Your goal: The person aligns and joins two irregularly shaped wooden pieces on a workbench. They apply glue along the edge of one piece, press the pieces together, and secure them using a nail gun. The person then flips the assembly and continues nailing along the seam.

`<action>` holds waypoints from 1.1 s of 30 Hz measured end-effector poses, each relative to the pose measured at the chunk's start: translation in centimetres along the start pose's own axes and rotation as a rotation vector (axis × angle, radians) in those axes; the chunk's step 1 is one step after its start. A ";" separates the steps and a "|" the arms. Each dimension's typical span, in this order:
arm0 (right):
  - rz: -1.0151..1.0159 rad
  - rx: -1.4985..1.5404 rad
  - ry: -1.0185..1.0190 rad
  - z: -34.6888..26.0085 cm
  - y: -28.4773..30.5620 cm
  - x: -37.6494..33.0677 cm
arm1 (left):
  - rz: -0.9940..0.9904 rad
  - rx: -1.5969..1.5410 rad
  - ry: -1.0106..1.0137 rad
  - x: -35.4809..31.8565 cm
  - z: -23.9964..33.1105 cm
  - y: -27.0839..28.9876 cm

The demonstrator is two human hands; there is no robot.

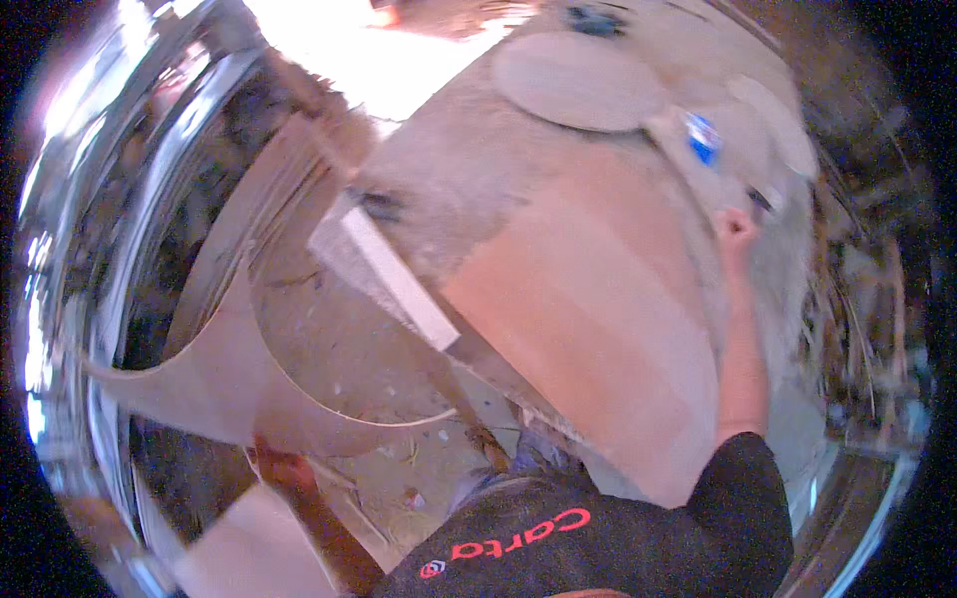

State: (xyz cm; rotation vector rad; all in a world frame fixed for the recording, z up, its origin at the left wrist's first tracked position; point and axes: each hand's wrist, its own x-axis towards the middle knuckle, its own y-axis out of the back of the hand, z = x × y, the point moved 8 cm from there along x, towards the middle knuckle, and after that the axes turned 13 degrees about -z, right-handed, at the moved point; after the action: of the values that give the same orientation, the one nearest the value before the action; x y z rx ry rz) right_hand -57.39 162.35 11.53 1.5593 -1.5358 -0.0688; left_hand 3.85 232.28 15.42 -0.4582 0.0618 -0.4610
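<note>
My left hand is closed on the lower edge of a thin board offcut with large curved cutouts, held off to the left of the table. My right arm stretches over the worktable, and my right hand looks closed at its far right side. Whatever it may hold is too blurred to make out. Just beyond its fingers shows a small dark object. A reddish-brown flat board with a rounded right edge lies on the table beside my right forearm.
On the dusty table are a round board, another rounded board and a blue-and-white packet. A pale strip lies along its left edge. Boards lean at the left; a pale panel stands below my left hand.
</note>
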 end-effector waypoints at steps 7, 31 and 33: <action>-0.113 0.099 -0.252 32.8 -10.7 21.8 | 0.437 -0.032 0.022 -4.3 1.2 3.6; -0.658 2.610 -0.927 -13.5 -16.6 -8.6 | 0.196 0.085 -0.177 0.7 -4.6 -4.1; -0.666 2.397 -1.042 -21.8 -18.6 -16.0 | 0.229 0.162 -0.147 1.2 -5.2 -4.0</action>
State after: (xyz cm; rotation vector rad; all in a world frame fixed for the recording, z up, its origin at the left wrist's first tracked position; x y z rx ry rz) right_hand -33.51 183.57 4.18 4.3530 -1.1704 1.1938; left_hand 2.47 226.41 12.60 -0.3194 -0.0640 -0.2047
